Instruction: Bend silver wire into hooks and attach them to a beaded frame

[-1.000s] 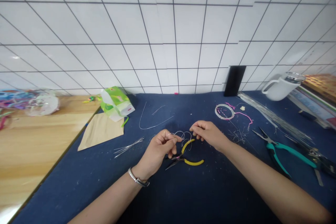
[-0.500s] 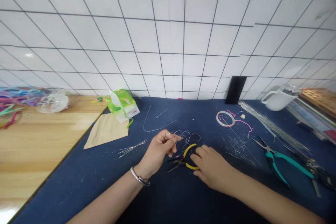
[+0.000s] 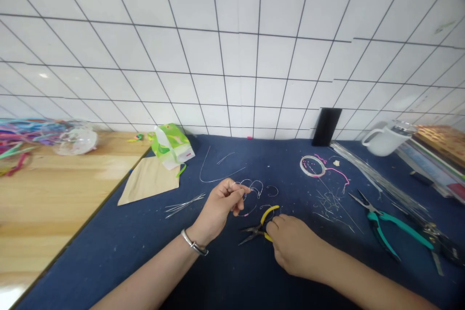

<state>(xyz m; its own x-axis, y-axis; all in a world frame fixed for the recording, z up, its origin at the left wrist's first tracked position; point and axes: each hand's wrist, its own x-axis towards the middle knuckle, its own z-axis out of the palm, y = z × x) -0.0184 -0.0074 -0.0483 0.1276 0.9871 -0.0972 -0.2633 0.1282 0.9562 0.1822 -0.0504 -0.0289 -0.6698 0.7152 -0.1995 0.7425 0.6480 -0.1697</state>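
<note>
My left hand [image 3: 221,201], with a metal bangle at its wrist, pinches a thin silver wire [image 3: 257,188] bent into loops between thumb and index finger. To its right, my right hand [image 3: 294,242] has curled fingers at the handles of yellow-handled pliers [image 3: 256,231]. Their dark jaws stand apart and point left, just above the blue mat. My right fingertips are partly hidden behind the hand. A small curved wire [image 3: 272,191] lies on the mat beyond the pliers, and a wire with a pink bead [image 3: 247,214] is below my left fingers.
Straight wires [image 3: 185,205] lie left on the blue mat [image 3: 145,252]. A white ring dish [image 3: 313,166] holds pink beads, near wire scraps [image 3: 329,203]. Teal-handled pliers [image 3: 385,223], a wire bundle [image 3: 378,179] and a white mug [image 3: 388,139] are right. A green packet [image 3: 170,145] stands back left.
My right hand and the yellow-handled pliers have shifted slightly right and toward me. The left hand keeps its pinch on the wire, nearly still.
</note>
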